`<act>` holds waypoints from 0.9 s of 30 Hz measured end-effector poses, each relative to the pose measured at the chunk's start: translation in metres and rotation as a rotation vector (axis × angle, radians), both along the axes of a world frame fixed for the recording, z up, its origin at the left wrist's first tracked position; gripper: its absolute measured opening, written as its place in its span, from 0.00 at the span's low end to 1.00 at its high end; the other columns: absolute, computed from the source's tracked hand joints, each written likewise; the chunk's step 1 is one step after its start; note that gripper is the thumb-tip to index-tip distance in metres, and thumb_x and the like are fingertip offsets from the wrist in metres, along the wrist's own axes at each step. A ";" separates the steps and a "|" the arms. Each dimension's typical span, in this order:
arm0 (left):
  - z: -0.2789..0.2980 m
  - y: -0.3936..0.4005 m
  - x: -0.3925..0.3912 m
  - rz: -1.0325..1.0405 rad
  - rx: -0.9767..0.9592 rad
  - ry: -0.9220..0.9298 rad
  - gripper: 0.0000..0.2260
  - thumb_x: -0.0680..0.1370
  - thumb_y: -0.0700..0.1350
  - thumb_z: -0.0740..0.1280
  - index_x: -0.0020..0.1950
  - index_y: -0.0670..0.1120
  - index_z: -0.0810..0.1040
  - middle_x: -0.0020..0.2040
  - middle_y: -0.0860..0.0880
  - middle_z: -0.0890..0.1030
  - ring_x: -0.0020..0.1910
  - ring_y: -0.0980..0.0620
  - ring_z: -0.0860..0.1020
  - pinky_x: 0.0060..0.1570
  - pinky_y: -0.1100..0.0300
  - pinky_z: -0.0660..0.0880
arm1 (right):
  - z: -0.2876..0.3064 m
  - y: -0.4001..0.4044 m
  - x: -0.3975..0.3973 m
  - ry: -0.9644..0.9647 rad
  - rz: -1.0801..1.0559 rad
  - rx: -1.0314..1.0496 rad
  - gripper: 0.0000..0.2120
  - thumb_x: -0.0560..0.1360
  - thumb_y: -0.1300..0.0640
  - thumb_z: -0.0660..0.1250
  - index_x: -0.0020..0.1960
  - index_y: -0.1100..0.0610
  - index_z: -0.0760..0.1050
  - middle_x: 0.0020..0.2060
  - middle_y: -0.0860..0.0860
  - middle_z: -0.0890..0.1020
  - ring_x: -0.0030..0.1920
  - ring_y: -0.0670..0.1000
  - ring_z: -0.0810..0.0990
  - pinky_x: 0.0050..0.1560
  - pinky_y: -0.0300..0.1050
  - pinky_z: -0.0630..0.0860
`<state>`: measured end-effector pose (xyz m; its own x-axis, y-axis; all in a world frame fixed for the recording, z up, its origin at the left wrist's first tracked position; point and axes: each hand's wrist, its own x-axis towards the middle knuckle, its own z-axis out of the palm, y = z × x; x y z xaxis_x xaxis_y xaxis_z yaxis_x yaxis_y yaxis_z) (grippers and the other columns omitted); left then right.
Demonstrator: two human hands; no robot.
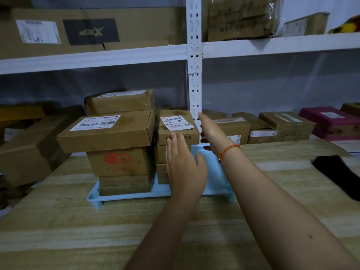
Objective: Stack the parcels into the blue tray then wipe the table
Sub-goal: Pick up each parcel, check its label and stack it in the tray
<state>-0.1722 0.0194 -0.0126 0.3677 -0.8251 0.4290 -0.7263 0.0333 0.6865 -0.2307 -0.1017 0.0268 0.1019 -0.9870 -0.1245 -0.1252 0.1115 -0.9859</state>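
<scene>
— On the desk, pale wood grain in wide light and tan bands. Near its far edge, a blue tray, already loaded.

— Loaded how?

— Two stacks of parcels. Left stack: three brown cartons, the top one flat, wider than those beneath, white label up. Right stack: smaller cartons, top one labelled too, standing just beside the left.

— And the hands?

— Left hand flat, fingers straight and together, in front of the right stack's near face; actual contact hard to tell. Nothing held. Right hand reaching along that stack's right side, fingers extended, likewise holding nothing. Orange-red bracelet on that wrist.

— Behind all that?

— White metal shelving, a perforated upright rising just behind the right stack. Upper shelf carrying a long flat carton and more boxes to the right. Lower level behind the desk crowded with brown cartons, plus a magenta box far right. Grey wall behind. Something black lying on the desk's right edge.
</scene>
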 end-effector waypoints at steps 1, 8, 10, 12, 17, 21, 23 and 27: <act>0.000 0.000 -0.001 0.002 0.002 -0.004 0.30 0.81 0.46 0.58 0.79 0.45 0.47 0.80 0.50 0.46 0.78 0.54 0.42 0.77 0.55 0.45 | 0.000 0.000 -0.001 -0.004 0.002 -0.004 0.30 0.78 0.37 0.54 0.73 0.53 0.66 0.69 0.53 0.72 0.67 0.55 0.71 0.59 0.52 0.68; 0.001 -0.001 -0.020 -0.045 0.019 -0.002 0.30 0.81 0.46 0.58 0.79 0.46 0.48 0.80 0.51 0.45 0.78 0.54 0.42 0.75 0.57 0.43 | -0.012 -0.002 -0.017 -0.004 -0.027 -0.045 0.29 0.78 0.37 0.53 0.69 0.54 0.71 0.61 0.52 0.76 0.63 0.55 0.73 0.64 0.53 0.69; 0.000 -0.002 -0.031 -0.067 0.033 -0.021 0.28 0.81 0.46 0.58 0.79 0.46 0.52 0.80 0.49 0.49 0.78 0.53 0.44 0.75 0.56 0.45 | -0.017 -0.002 -0.030 0.028 -0.079 -0.066 0.25 0.79 0.40 0.52 0.61 0.57 0.75 0.55 0.54 0.76 0.64 0.57 0.74 0.67 0.57 0.69; -0.003 -0.002 -0.046 -0.102 0.055 -0.047 0.25 0.81 0.46 0.58 0.77 0.46 0.57 0.79 0.49 0.57 0.78 0.51 0.49 0.76 0.55 0.50 | -0.022 0.000 -0.047 0.080 -0.141 -0.081 0.20 0.80 0.43 0.52 0.45 0.56 0.74 0.51 0.55 0.75 0.59 0.58 0.76 0.66 0.57 0.70; -0.014 -0.008 -0.095 -0.280 0.120 -0.132 0.14 0.81 0.42 0.57 0.64 0.48 0.76 0.58 0.46 0.81 0.59 0.46 0.75 0.55 0.54 0.71 | -0.048 -0.001 -0.108 0.199 -0.215 -0.115 0.20 0.77 0.44 0.53 0.45 0.59 0.74 0.49 0.60 0.77 0.52 0.61 0.76 0.56 0.52 0.71; -0.030 -0.023 -0.130 -0.437 0.237 -0.244 0.17 0.77 0.36 0.58 0.62 0.49 0.77 0.60 0.45 0.78 0.60 0.44 0.74 0.57 0.53 0.71 | -0.073 0.001 -0.166 0.355 -0.305 -0.121 0.19 0.76 0.47 0.57 0.48 0.61 0.78 0.50 0.61 0.79 0.51 0.61 0.77 0.52 0.52 0.72; -0.041 -0.033 -0.148 -0.499 0.323 -0.329 0.21 0.77 0.36 0.60 0.68 0.49 0.72 0.65 0.44 0.72 0.65 0.43 0.69 0.63 0.52 0.69 | -0.084 0.001 -0.202 0.447 -0.392 -0.124 0.16 0.78 0.50 0.57 0.48 0.61 0.76 0.50 0.61 0.79 0.56 0.63 0.77 0.50 0.49 0.69; -0.053 -0.049 -0.172 -0.538 0.498 -0.452 0.22 0.80 0.47 0.59 0.75 0.48 0.64 0.78 0.44 0.58 0.78 0.44 0.50 0.74 0.50 0.53 | -0.104 0.001 -0.271 0.740 -0.559 -0.116 0.20 0.80 0.48 0.54 0.63 0.58 0.74 0.62 0.62 0.76 0.63 0.65 0.72 0.58 0.54 0.69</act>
